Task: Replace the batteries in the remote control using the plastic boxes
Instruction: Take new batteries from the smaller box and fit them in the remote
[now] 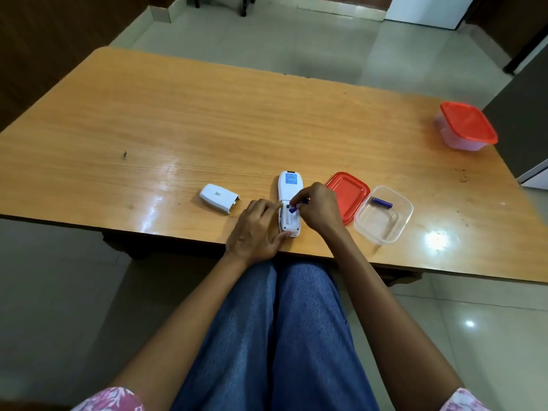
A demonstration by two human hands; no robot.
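A white remote control [288, 188] lies face down near the table's front edge, its battery bay uncovered. My left hand [256, 232] grips its lower end from the left. My right hand [318, 207] pinches a purple battery [293, 209] at the open bay, tilted over the slot. The remote's white battery cover [218, 198] lies loose to the left. To the right stands an open clear plastic box [394, 232] with one purple battery [382, 202] inside. Its red lid [350, 194] lies flat between the box and my right hand.
A second plastic box with its red lid on [467, 126] stands at the far right of the wooden table [207, 123]. My legs in blue jeans are under the front edge. Tiled floor surrounds the table.
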